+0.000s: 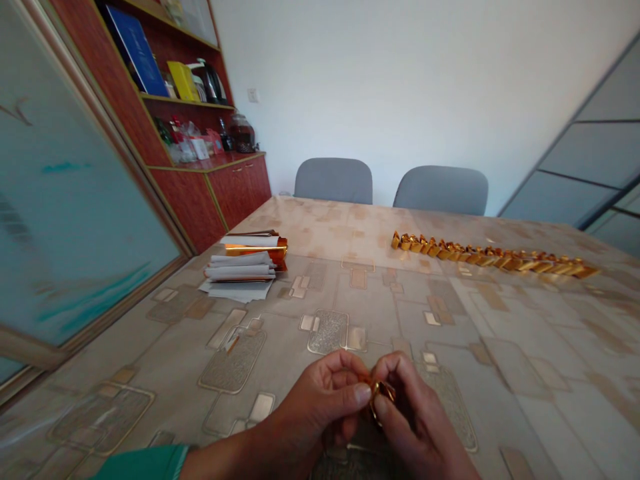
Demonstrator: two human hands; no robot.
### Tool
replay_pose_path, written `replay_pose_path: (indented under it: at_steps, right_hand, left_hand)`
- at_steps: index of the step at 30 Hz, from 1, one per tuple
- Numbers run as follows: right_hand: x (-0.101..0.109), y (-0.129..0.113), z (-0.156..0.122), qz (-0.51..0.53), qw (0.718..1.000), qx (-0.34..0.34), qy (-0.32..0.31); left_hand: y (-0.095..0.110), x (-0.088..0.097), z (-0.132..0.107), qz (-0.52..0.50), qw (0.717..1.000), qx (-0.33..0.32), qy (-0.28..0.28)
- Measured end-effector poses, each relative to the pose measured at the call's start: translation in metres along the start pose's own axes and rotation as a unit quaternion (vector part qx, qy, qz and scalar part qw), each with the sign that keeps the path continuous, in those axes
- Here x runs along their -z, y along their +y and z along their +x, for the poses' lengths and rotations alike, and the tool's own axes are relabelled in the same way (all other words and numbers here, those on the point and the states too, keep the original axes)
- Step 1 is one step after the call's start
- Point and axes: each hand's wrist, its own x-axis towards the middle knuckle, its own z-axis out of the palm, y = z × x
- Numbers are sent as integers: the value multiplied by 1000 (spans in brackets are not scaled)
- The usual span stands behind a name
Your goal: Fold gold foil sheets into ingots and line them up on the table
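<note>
Pinches a small gold foil piece (pixel 383 389) low over the patterned tablecloth (pixel 300 333) with closely curled left hand (pixel 324 399) and right hand (pixel 416 408), seemingly to steady it from both sides.

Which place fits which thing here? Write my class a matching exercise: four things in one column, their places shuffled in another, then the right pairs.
Things
1. Small gold piece
2. Pile of sheets
3. Row of folded gold pieces
4. Grey chairs

Places
A. On the left part of the table
B. Beyond the table's far edge, before the white wall
C. In the left hand and right hand
D. On the right part of the table

Pairs: 1-C, 2-A, 3-D, 4-B
</note>
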Motion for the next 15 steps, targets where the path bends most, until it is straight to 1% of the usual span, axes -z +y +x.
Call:
replay_pose_path:
  at_steps: [2, 4, 8, 9, 13, 15]
  right_hand:
    - [0, 0, 0, 47, 998, -20, -21]
    - [0, 1, 1, 80, 996, -27, -35]
    - [1, 1, 0, 95, 994, -19, -58]
    - [0, 1, -1, 92, 994, -16, -56]
    - [-4, 4, -2, 81, 997, 4, -16]
    - [-5, 4, -1, 101, 995, -5, -17]
  left_hand:
    - [0, -1, 0, -6, 1000, 0, 11]
    - [0, -1, -1, -16, 1000, 0, 10]
    - [-1, 0, -1, -29, 1000, 2, 2]
    - [-1, 1, -1, -27, 1000, 4, 0]
    - [-2, 2, -1, 4, 1000, 17, -11]
    - [-1, 2, -1, 21, 1000, 17, -2]
